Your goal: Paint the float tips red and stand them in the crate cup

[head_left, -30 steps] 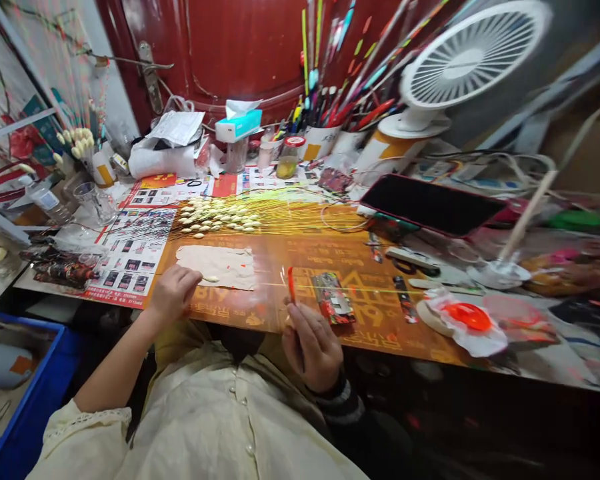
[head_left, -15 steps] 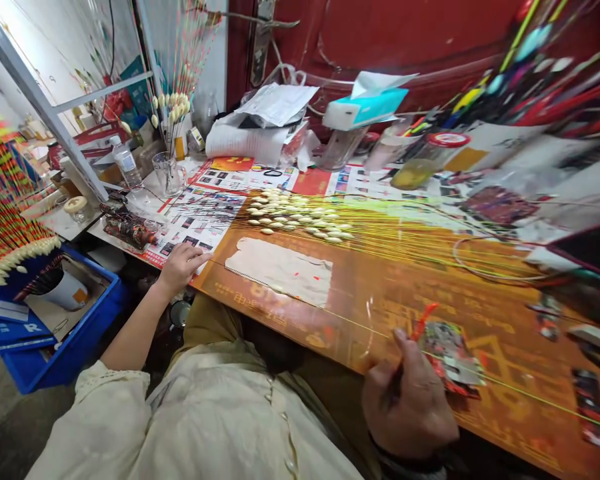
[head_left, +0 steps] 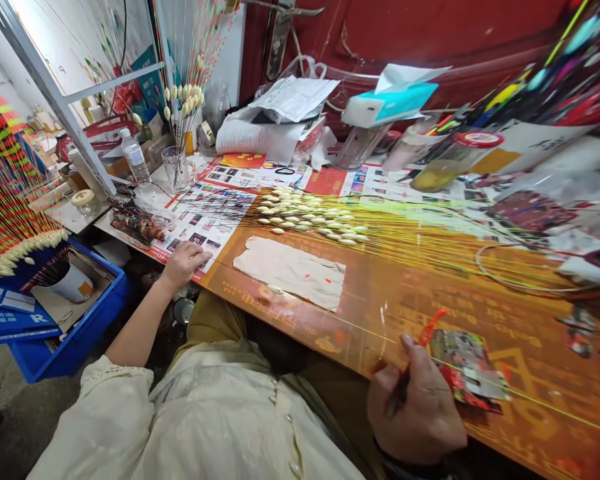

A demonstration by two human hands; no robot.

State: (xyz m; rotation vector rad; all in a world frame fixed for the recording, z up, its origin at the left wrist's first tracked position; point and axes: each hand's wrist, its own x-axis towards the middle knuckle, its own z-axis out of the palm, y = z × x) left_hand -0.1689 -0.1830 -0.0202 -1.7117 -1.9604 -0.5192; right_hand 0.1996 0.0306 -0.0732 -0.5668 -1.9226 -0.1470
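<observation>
My left hand [head_left: 184, 261] rests at the near left edge of the orange table [head_left: 405, 293], on a printed sheet [head_left: 200, 223]. Its fingers are curled at the end of a thin yellow float stem [head_left: 330, 312] that runs right across the table. The stem passes over a beige cloth [head_left: 290, 270]. My right hand [head_left: 420, 410] is closed round a red-tipped brush [head_left: 427, 328], whose tip points up beside the stem. A small printed card [head_left: 467, 367] lies just right of that hand.
A bundle of white-bodied floats [head_left: 310, 220] on yellow stems lies behind the cloth. At the back stand a glass cup [head_left: 175, 167], a water bottle [head_left: 133, 153], papers [head_left: 280, 113], a tissue box [head_left: 390, 103] and a red-lidded jar [head_left: 450, 160]. On the floor at left is a blue crate [head_left: 75, 333].
The view has swung left and down. My left hand moved off the cloth to the table's left edge. My right hand still grips the brush.
</observation>
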